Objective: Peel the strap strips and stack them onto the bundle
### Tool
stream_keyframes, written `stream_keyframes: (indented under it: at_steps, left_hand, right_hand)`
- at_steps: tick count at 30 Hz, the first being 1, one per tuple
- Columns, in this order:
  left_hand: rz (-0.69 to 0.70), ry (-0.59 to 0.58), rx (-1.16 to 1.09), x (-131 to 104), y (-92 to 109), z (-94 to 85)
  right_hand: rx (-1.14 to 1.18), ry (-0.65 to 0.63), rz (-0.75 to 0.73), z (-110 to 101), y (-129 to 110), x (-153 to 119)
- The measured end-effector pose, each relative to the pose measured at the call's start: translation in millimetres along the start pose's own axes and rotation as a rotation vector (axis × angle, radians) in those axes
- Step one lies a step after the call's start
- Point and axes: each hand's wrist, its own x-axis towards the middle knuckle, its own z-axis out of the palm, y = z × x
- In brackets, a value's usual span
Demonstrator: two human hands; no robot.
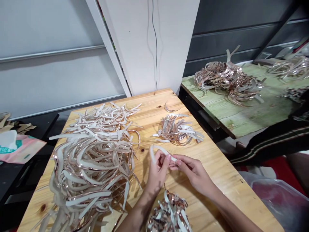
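Observation:
A curved off-white strip (158,147) is pinched between my two hands above the wooden table. My left hand (159,167) grips it near the middle, thumb against the fingers, and its free end loops up and to the left. My right hand (191,167) pinches the other end close to my left fingertips. Just beyond my hands lies a small pile of white and copper-coloured shiny strips (176,130). A big heap of similar strips (91,170) covers the left side of the table. Below my hands sits a bunch of crumpled coppery scraps (169,214).
The wooden table (149,129) has a white column (149,48) behind it, with a thin cable hanging down. At right, a green table (231,120) carries more strips (229,80); a person's dark striped leg (270,141) is beside it. A pink packet (24,149) lies far left.

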Motion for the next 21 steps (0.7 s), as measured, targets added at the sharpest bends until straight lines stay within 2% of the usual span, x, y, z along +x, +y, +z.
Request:
stream_keyframes:
  at_steps: [4, 10, 14, 21]
  left_hand:
    - [-0.078, 0.070, -0.152, -1, 1, 1.4]
    - [-0.041, 0.137, -0.082, -2, -1, 3.7]
    - [-0.037, 0.152, -0.074, -5, -2, 6.1]
    - [0.052, 0.075, -0.008, -7, -5, 3.0]
  right_hand:
    - [-0.060, -0.054, 0.008, 0, -4, -1]
    - [-0.287, -0.084, -0.088, 0, -5, -2]
    - [-0.367, -0.014, -0.112, -1, 1, -1]
    - [-0.341, 0.134, 0.024, 2, 5, 0]
